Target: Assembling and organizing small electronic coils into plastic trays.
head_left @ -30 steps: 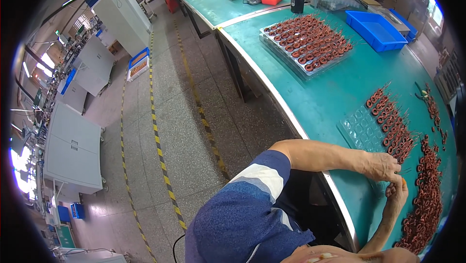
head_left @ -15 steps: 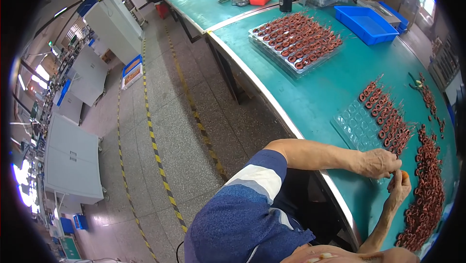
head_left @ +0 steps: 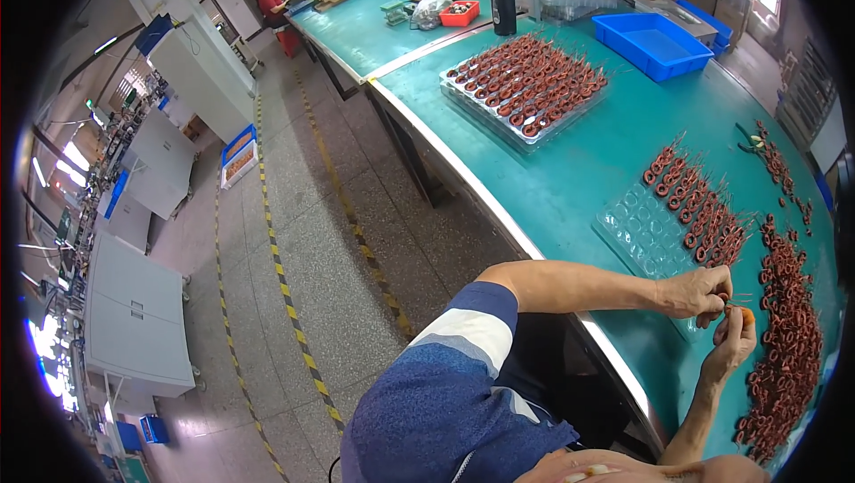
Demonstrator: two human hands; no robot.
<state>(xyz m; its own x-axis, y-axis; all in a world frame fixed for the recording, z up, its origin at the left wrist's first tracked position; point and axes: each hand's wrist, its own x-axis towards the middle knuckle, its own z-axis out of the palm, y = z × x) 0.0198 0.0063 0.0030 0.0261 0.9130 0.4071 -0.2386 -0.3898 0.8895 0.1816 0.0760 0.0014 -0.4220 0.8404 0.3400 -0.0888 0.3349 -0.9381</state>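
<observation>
Over the near right of the table my left hand [head_left: 693, 294] and my right hand [head_left: 732, 345] meet, fingertips pinched together. Thin reddish wire leads [head_left: 742, 296] stick out between them; the small wire-wound ring coil they seem to belong to is mostly hidden by the fingers. Something orange [head_left: 747, 315] covers or sits at a fingertip of my right hand. Just beyond my left hand lies a clear plastic tray [head_left: 637, 225], its right part filled with rows of red-brown ring coils [head_left: 699, 202]. To the right of my hands spreads a long heap of loose coils [head_left: 784, 340].
A stack of clear trays [head_left: 525, 131] full of coils stands farther back. Behind it are a black bottle [head_left: 503, 4], a blue bin [head_left: 655, 45] and a red box [head_left: 460, 13]. Pliers [head_left: 746, 138] lie at the far right. The table edge [head_left: 499, 202] runs along my left.
My head view has shifted slightly, moving the table scene left and down. My left fingers have lifted and curled beside the right fingertips, and wire leads now show between the hands.
</observation>
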